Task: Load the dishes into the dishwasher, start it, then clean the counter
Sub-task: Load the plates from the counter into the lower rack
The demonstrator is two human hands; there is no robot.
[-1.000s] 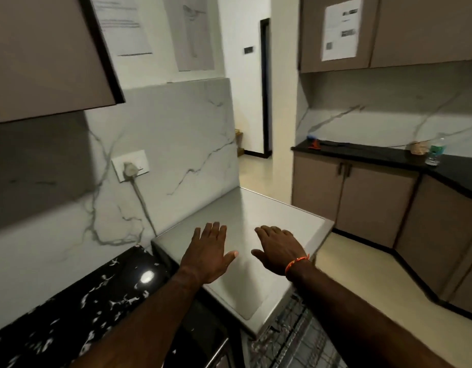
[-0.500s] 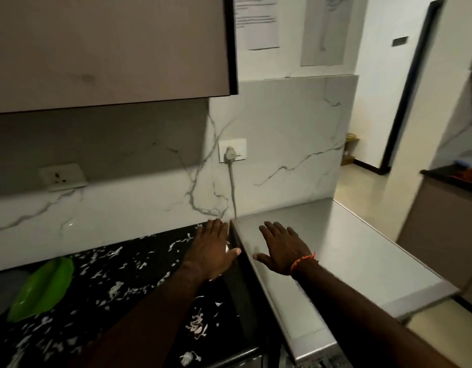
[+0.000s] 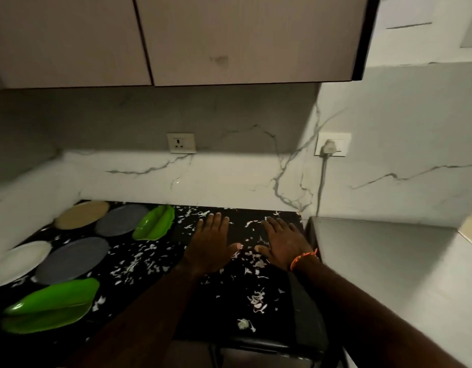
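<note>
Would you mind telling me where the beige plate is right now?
In the head view, the beige plate lies at the far left of the black counter against the backsplash, with a grey plate just to its right.

Black counter (image 3: 155, 264) left half occupied: six dishes, beige plate (image 3: 81, 214) to near green dish (image 3: 50, 305), close-set, narrow gaps. Right half carries only white scraps (image 3: 257, 301); both hands (image 3: 212, 243) (image 3: 284, 241) spread above. Overhead cabinet (image 3: 176, 38) limits headroom. Steel top (image 3: 388, 261) alongside unobstructed.
</note>
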